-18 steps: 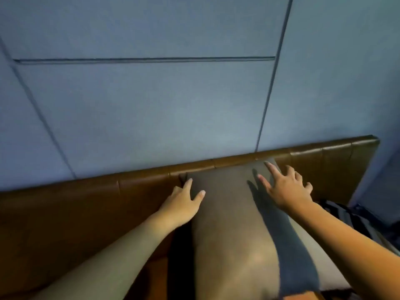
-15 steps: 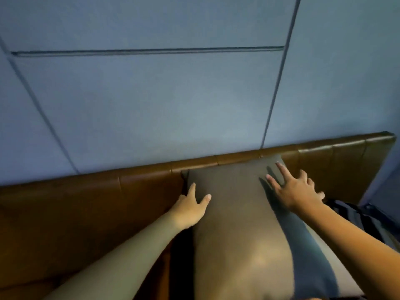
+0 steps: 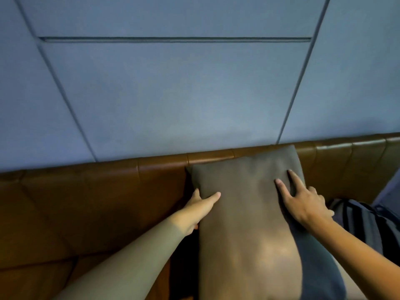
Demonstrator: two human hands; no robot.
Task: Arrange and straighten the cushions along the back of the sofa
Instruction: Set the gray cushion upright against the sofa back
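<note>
A grey-brown cushion [image 3: 242,213] stands against the brown leather sofa back [image 3: 97,191], its top edge level with the top of the backrest. My left hand [image 3: 199,207] holds the cushion's left edge, thumb on the front and fingers hidden behind it. My right hand [image 3: 303,202] lies flat on the cushion's upper right, fingers spread. A second cushion [image 3: 320,276], bluish-grey, leans behind the first at its lower right.
A blue-grey panelled wall [image 3: 173,94] rises right behind the sofa. A dark striped bag or fabric [image 3: 365,226] lies at the right on the sofa. The brown seat [image 3: 32,282] stretches to the left.
The view has shifted left, so the cushion sits further right in frame. My left hand has gone from resting near the cushion's edge to gripping it. My right hand stays spread on the cushion's upper right.
</note>
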